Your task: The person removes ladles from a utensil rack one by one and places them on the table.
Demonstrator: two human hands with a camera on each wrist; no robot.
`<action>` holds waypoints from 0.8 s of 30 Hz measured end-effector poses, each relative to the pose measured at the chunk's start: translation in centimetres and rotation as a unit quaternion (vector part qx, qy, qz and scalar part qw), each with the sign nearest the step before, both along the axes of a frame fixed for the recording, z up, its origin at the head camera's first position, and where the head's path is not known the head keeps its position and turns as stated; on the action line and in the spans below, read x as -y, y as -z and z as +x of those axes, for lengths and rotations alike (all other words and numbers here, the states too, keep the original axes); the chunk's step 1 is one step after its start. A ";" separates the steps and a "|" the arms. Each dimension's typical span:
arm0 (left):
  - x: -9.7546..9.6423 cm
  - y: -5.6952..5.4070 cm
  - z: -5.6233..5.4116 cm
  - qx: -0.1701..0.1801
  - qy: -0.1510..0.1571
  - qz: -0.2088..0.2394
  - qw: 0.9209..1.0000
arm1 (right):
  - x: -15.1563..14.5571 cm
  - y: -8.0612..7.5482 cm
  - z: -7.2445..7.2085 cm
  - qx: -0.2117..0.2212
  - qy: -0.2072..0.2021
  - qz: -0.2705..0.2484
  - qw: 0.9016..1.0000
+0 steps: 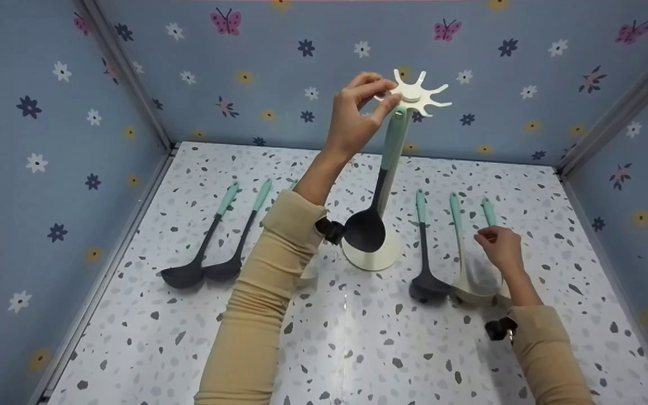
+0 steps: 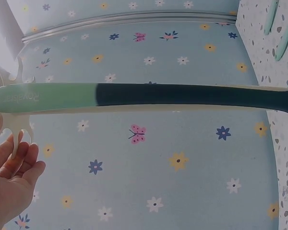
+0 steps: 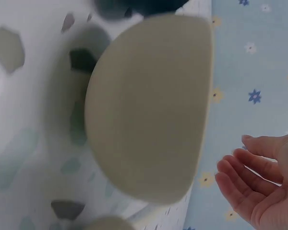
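Observation:
A white utensil stand (image 1: pixel 412 95) with a round base and a star of hooks rises at mid-table. My left hand (image 1: pixel 360 109) pinches one of its hooks between thumb and fingers. From the near side of the stand hangs a black spoon (image 1: pixel 364 229), its mint handle (image 2: pixel 53 97) up at the hooks. Over at the right my right hand (image 1: pixel 503 247) hovers above the utensils with loosely bent fingers, holding nothing. Beside it lie a cream ladle (image 1: pixel 473 289), whose pale bowl probably fills the right wrist view, and another mint-handled utensil (image 1: pixel 488 211), mostly hidden by this hand.
A black ladle (image 1: pixel 428 287) lies right of the stand. Two more black ladles, one outer (image 1: pixel 183 275) and one inner (image 1: pixel 224 269), lie at the left. My left sleeve (image 1: pixel 256 304) mostly covers another mint-handled utensil. Flower-patterned walls (image 1: pixel 313 67) enclose the speckled table (image 1: pixel 358 337).

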State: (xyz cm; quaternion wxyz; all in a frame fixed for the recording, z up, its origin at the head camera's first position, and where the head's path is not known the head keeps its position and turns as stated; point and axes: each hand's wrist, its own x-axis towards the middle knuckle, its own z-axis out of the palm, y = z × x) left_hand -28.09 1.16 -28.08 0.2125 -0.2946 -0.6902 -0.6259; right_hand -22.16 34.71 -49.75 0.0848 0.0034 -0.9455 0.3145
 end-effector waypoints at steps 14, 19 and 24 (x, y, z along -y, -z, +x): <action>0.1 -2.1 2.9 -0.007 -0.007 -0.003 1.000 | 7.4 -2.6 1.7 -0.177 -0.027 -0.132 0.975; 0.0 -1.1 1.4 -0.006 -0.006 -0.007 1.000 | 9.9 -3.4 2.0 -0.214 -0.060 -0.159 0.962; 0.0 0.0 0.1 -0.003 -0.005 -0.006 1.000 | 12.4 -4.8 2.2 -0.230 -0.079 -0.184 0.952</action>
